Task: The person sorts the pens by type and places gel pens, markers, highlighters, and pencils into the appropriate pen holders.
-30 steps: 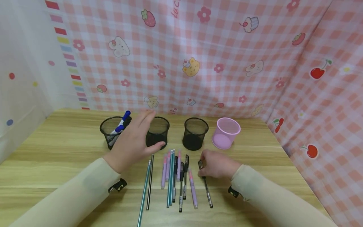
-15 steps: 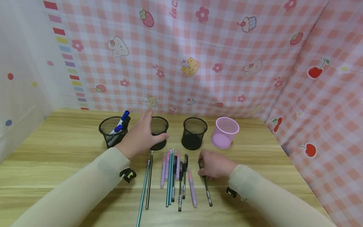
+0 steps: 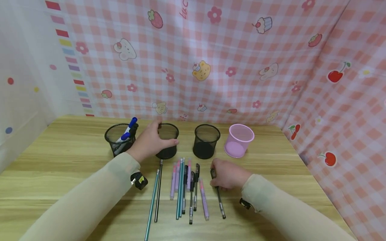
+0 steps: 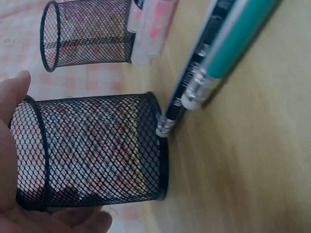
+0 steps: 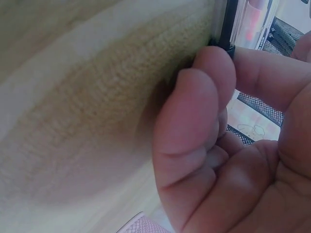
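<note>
My left hand [image 3: 149,140] reaches round a black mesh pen cup [image 3: 167,150], thumb across its front and fingers on its far left side. In the left wrist view this cup [image 4: 97,150] stands between the thumb [image 4: 17,90] and the fingers [image 4: 82,218] near its rim. My right hand [image 3: 229,174] pinches the capped end of a black gel pen [image 3: 220,202], which lies slanted on the table. To its left lie a pink-purple highlighter [image 3: 204,201], several black gel pens [image 3: 191,204], more highlighters [image 3: 173,182], and teal pencils [image 3: 179,194].
Left of the held cup, another black mesh cup [image 3: 113,134] contains blue- and black-capped markers [image 3: 128,130]. A third black cup [image 3: 206,142] and a pink mesh cup [image 3: 238,142] stand to the right. One teal pencil [image 3: 152,204] and a black pencil [image 3: 158,192] lie front left.
My left hand has moved right and slightly down, from above the gap between the two left cups to round the second one. My right hand stays at the gel pen.
</note>
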A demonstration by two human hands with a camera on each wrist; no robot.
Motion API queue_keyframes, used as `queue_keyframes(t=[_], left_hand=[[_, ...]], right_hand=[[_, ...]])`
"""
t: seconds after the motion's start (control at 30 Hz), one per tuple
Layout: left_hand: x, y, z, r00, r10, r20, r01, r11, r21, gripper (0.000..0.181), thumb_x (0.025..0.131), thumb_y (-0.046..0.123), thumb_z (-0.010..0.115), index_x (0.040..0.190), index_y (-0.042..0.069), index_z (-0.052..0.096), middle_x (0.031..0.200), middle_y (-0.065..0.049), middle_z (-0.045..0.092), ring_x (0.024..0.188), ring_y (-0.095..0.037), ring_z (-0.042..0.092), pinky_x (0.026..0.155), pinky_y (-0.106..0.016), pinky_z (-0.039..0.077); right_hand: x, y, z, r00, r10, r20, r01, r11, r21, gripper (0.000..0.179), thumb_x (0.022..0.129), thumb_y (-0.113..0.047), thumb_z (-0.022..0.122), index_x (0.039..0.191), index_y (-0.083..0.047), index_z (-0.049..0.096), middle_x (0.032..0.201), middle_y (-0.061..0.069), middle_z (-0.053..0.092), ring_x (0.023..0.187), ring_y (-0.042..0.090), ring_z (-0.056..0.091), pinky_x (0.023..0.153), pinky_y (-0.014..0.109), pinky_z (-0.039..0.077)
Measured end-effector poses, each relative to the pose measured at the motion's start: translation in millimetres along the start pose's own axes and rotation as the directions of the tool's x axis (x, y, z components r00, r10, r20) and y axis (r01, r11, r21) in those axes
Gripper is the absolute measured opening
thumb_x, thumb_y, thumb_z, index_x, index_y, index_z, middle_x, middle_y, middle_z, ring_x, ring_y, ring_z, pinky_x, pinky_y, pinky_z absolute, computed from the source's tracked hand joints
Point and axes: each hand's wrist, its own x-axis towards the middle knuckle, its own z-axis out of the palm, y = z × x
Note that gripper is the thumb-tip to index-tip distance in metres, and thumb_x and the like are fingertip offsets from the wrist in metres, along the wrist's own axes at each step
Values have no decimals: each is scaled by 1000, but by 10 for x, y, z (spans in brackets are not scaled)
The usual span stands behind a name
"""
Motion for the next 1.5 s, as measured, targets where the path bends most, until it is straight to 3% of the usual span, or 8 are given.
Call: queue_keyframes(t=[0.2,0.8,1.13,1.33,1.5], left_hand=[[22,-58,43,1000,8,-22,-8,1000,12,121,84,73,75,168,9,17,165,-20,39,148,-42,45,117,-61,43],[36,-120,118,998,-2,-64,6,998,57,113,86,66,77,167,10,22,158,-19,47,140,-39,54,110,-57,51],[32,-105,113,998,0,-61,3,999,50,110,87,62,79,166,10,24,157,-19,49,140,-38,55,109,-57,51],[46,-114,121,998,4,-63,-2,999,42,110,87,61,79,166,9,24,157,-20,49,140,-38,54,110,-57,51],[49,-125,127,998,3,-67,0,999,41,109,86,60,80,166,9,25,157,-20,50,140,-38,55,109,-56,51]], right_hand=[[1,-12,-1,1000,-3,-3,3,1000,-12,48,92,-15,82,130,-3,56,71,7,67,56,18,65,52,30,52],[11,-12,6,1000,11,-16,-11,1000,-13,48,90,-16,83,128,-4,56,70,6,67,57,17,65,55,29,50],[11,-6,-6,1000,30,-10,-29,998,52,49,89,-12,83,129,-6,55,72,8,67,57,18,64,52,29,49],[28,13,-1,997,9,-71,-4,997,71,50,87,-12,82,130,-7,56,74,7,66,58,18,63,53,30,48],[-6,9,-39,983,-59,-172,81,989,127,47,88,-12,78,129,-8,56,71,3,59,57,16,55,51,29,44]])
